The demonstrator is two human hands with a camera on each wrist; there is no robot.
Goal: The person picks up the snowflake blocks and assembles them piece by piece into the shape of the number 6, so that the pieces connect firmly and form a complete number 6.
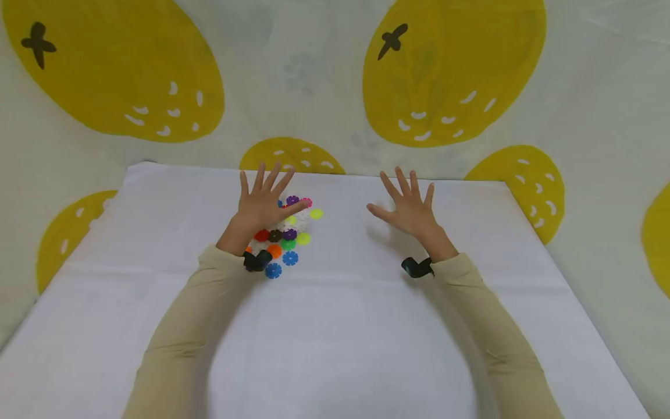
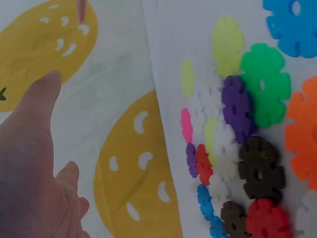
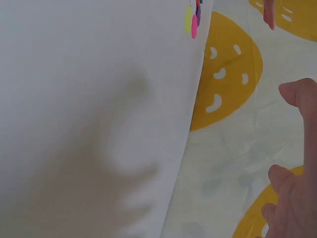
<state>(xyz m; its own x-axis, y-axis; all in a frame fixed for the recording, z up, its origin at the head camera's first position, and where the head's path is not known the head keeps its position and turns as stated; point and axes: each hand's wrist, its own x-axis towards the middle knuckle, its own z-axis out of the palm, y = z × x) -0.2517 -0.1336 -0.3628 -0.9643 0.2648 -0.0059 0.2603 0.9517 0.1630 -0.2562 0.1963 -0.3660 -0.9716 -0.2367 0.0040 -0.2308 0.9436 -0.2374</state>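
My left hand (image 1: 258, 208) hovers with fingers spread over a cluster of colourful notched plastic discs, covering part of it in the head view. Among the discs are a blue one (image 1: 273, 270), an orange one (image 2: 303, 133), a green one (image 2: 266, 84), a dark brown one (image 2: 261, 168) and a purple one (image 2: 237, 108). White and yellow discs lie among them. Off to the right, my right hand (image 1: 410, 212) is held above the table with fingers spread, holding nothing; its shadow falls on the cloth in the right wrist view.
A white cloth covers the table (image 1: 335, 337). Behind its far edge hangs a pale curtain (image 1: 298, 75) printed with large yellow fruit shapes. Each wrist wears a small black camera (image 1: 417, 267), and both sleeves are beige.
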